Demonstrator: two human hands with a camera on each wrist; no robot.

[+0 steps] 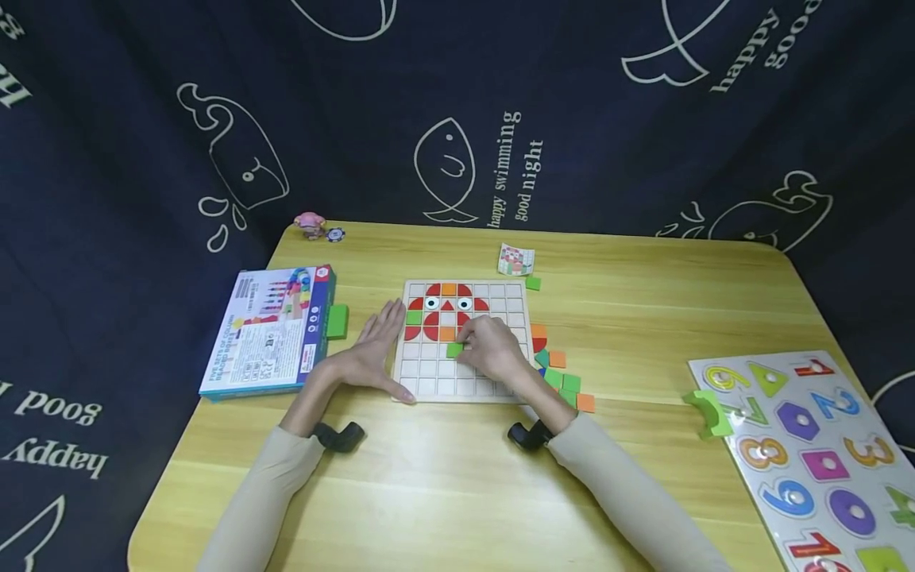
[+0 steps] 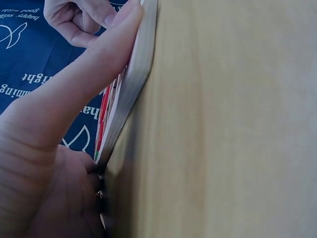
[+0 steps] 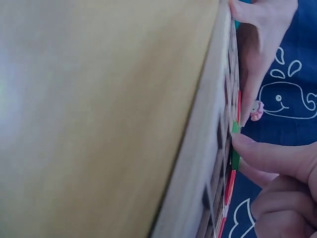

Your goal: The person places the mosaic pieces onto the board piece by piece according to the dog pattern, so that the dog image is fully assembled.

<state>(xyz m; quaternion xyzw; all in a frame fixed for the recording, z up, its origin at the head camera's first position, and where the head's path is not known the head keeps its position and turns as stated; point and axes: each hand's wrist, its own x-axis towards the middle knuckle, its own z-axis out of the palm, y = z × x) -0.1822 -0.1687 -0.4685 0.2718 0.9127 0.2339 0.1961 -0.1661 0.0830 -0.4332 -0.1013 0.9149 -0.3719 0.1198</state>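
Note:
A wooden grid board [image 1: 427, 385] lies on the table, its upper left cells filled with red, orange, green and eye-marked tiles that form a figure. Along the board's left side my left hand [image 1: 366, 353] is spread, fingers straight, with the thumb at the near left corner. In the left wrist view that thumb [image 2: 81, 74] rests against the board's edge. My right hand [image 1: 492, 348] pinches a green square tile [image 1: 453, 349] over a cell just below the figure. The right wrist view shows the green tile [image 3: 236, 153] at the thumb tip, low on the board.
Loose green, orange and blue tiles [image 1: 570, 383] lie right of the board. A small pattern card [image 1: 516, 260] sits behind it, near a green tile [image 1: 533, 283]. At left lies a flat box [image 1: 268, 334] by a green block [image 1: 337, 322]; at right, a number puzzle board [image 1: 775, 481].

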